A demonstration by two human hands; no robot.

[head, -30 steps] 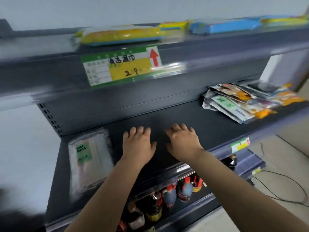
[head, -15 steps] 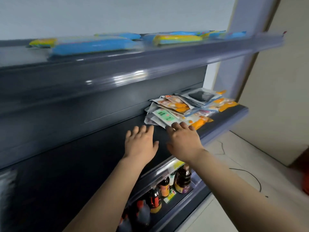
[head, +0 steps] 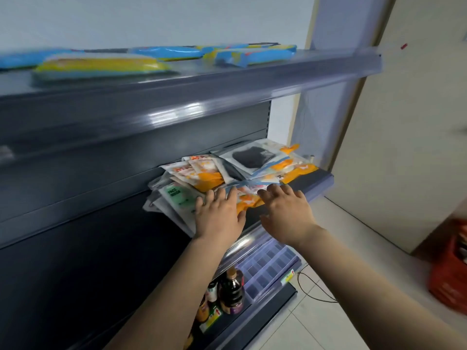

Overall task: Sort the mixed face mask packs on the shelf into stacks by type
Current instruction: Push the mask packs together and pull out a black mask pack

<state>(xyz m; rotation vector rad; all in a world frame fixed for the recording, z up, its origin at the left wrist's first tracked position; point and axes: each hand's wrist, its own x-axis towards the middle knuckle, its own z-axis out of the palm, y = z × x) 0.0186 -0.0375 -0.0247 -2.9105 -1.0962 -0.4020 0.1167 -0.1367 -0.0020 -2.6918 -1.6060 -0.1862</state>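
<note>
A loose pile of mixed face mask packs [head: 235, 170] lies at the right end of the dark middle shelf [head: 313, 180]. It holds orange-and-white packs [head: 202, 175], a clear pack with a black mask [head: 252, 156] on top, and a white pack with a green "FACE MASK" label [head: 177, 195] at the left. My left hand [head: 218, 215] lies flat on the pile's front, fingers straight, over the green-label pack's edge. My right hand [head: 285, 210] reaches the pile's front right, fingers extended onto the packs. Neither hand grips a pack.
The upper shelf [head: 227, 79] carries blue and yellow wipe packs [head: 101, 64]. Below are sauce bottles [head: 231, 291] and a clear divider tray [head: 270, 266]. A red crate [head: 452, 269] stands on the tiled floor at right, with a cable [head: 313, 286] near the shelf base.
The view swung right along the shelf. Both hands travelled from bare shelf to the mixed pile and now rest on its front packs.
</note>
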